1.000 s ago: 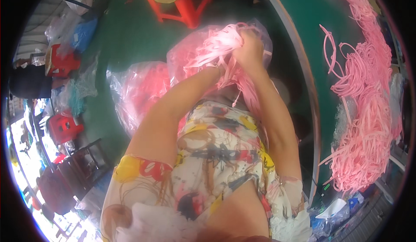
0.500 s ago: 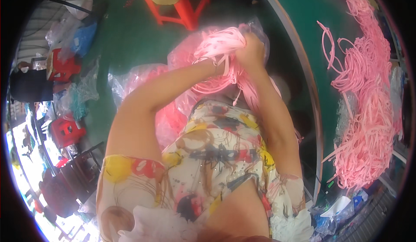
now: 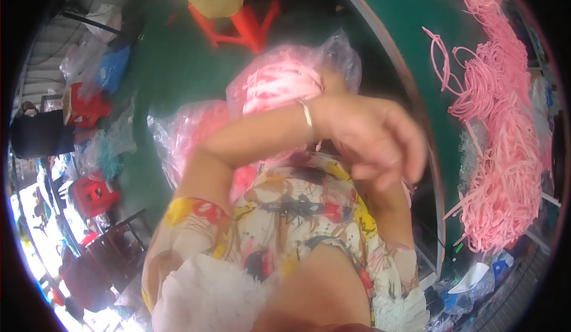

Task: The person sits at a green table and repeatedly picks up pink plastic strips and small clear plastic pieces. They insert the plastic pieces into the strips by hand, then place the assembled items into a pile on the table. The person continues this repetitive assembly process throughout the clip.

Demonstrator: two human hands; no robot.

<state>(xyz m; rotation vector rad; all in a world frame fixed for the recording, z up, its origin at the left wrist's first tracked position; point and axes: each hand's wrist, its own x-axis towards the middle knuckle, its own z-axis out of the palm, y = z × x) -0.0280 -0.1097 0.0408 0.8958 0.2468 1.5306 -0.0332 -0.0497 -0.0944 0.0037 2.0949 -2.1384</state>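
My left hand (image 3: 375,138), with a bracelet at the wrist, reaches across in front of my right forearm (image 3: 389,213). Its fingers are loosely bent and apart, somewhat blurred, with nothing seen in them. Behind it, my right hand (image 3: 334,82) is mostly covered and rests against the edge of a clear plastic bag (image 3: 350,55); its fingers are hidden. A thick bundle of pink cords (image 3: 282,82) fills that bag, just beyond my left forearm. More pink shows through another clear bag (image 3: 163,135) to the left.
On the green table (image 3: 410,31) at right lies a long heap of pink cords (image 3: 505,153), behind the table's curved edge. A red stool (image 3: 244,31) with yellowish cloth over it stands ahead. Red stools (image 3: 95,196) and plastic wrapping (image 3: 113,135) are at left.
My left hand has come away from the pink cords and swung right and toward me, across my right arm. The cords now sit lower inside the bag.
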